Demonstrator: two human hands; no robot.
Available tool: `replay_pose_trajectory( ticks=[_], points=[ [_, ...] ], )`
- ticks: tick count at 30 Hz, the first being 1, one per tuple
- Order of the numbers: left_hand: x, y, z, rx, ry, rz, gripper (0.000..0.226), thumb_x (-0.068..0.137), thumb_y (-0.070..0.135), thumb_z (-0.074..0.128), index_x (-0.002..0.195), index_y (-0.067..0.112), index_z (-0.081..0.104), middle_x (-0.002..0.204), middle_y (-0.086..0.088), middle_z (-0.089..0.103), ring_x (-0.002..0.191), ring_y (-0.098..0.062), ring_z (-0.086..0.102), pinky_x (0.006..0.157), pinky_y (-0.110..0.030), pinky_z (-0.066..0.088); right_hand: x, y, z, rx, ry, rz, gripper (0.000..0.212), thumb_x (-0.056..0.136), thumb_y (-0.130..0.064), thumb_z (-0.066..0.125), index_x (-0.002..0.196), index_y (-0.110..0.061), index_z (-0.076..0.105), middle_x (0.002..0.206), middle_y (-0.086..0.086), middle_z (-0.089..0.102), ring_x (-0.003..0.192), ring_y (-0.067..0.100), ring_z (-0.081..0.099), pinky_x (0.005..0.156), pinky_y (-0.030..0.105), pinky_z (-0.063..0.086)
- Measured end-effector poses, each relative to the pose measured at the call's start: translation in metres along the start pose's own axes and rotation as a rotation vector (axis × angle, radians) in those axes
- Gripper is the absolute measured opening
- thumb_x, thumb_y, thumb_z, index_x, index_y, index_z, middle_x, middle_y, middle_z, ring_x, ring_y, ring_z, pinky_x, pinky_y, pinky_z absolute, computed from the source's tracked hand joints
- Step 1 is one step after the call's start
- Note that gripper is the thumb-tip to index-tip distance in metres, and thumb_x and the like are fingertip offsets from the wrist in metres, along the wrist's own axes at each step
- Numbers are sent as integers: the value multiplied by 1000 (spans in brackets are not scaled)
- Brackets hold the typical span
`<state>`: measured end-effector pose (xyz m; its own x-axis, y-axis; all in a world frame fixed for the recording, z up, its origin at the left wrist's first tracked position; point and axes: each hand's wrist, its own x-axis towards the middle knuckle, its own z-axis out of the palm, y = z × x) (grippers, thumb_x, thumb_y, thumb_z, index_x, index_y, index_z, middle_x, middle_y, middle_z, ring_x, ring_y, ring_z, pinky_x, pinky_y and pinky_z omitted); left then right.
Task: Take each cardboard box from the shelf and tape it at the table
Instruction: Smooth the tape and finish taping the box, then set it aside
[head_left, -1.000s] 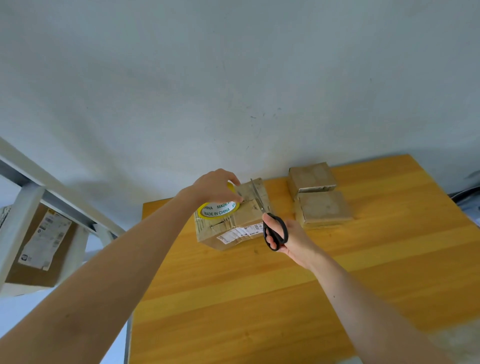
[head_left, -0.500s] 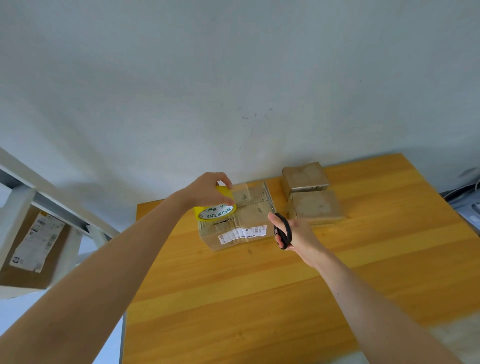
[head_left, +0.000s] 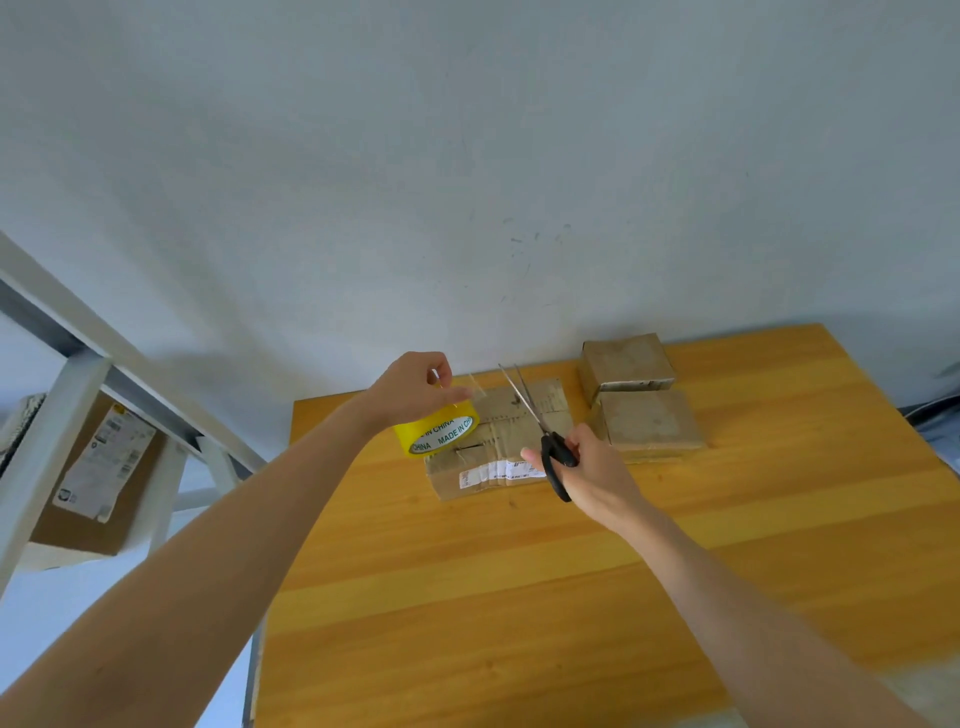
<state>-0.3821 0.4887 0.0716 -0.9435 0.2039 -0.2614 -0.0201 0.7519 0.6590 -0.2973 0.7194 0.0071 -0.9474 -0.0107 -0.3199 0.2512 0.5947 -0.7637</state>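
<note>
Bare wood runs across the near half of the table (head_left: 467, 597), left edge to right, and over its far right corner. Along the far edge, under the wall (head_left: 467, 182), a box (head_left: 488, 467) sits mid-table. The far small box (head_left: 626, 361) and near small box (head_left: 649, 421) touch each other just to its right, and only a narrow strip of wood parts them from it. Above the box, the left hand (head_left: 410, 389) grips the tape (head_left: 434, 431) over its left end. The right hand (head_left: 597, 467) holds scissors (head_left: 540, 431), blades parted, across its top. Left of the table, the shelf (head_left: 57, 415) frame slants across the gap, a labelled carton (head_left: 104, 467) behind it.
</note>
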Motion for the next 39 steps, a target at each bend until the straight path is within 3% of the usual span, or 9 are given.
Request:
replay_pose_trajectory(
  ticks=[6,9,14,18,25,30,36,39],
  points=[
    [-13,-27,-10,-46,90,-1,27,83,21,71,69,16,47,72,-1,49,65,-15,43,58,-25,36,-13,15,14,-344,50,-94,60,78,-74,57,95,-19,44,74,-6,56,65,12,58,52,26,42],
    [-21,-45,-18,-56,144,-1,27,81,14,70,67,16,47,74,-5,48,68,-16,42,60,-26,35,-20,23,26,-497,59,-204,64,77,-74,58,100,-16,47,70,-16,47,56,5,48,47,19,29],
    [-34,-82,-19,-44,201,-43,26,76,11,70,67,17,46,71,-2,47,64,-16,40,62,-30,37,-34,34,52,-703,-41,-415,61,82,-71,54,108,-16,51,95,-9,59,81,13,55,68,21,34],
    [-45,-116,0,-46,246,-126,25,74,12,70,66,18,47,68,-2,48,62,-17,42,60,-30,37,-36,39,81,-786,-128,-344,64,85,-69,53,118,-13,46,108,-3,59,94,16,56,83,26,39],
    [-66,-152,39,63,275,-175,24,85,26,69,78,16,48,65,-6,49,51,-21,42,45,-29,30,-27,54,124,-846,-175,-233,59,88,-56,58,121,-11,41,117,4,50,106,23,50,90,32,40],
    [-72,-156,57,95,271,-153,22,87,28,67,83,16,49,66,3,49,55,-24,48,46,-30,33,-25,57,134,-829,-201,-188,64,87,-53,60,128,-9,37,125,6,45,113,25,45,97,33,39],
    [-70,-157,71,168,270,-92,19,88,28,65,89,17,50,82,4,58,60,-22,49,47,-26,31,-21,54,137,-824,-184,-197,51,94,-40,55,130,-9,38,127,5,47,116,23,47,94,31,40],
    [-69,-157,76,235,254,-81,21,90,30,63,96,17,48,88,3,59,64,-24,51,48,-26,31,-20,52,137,-820,-194,-196,45,96,-33,55,131,-9,40,129,4,48,117,21,48,79,27,42]
  ],
)
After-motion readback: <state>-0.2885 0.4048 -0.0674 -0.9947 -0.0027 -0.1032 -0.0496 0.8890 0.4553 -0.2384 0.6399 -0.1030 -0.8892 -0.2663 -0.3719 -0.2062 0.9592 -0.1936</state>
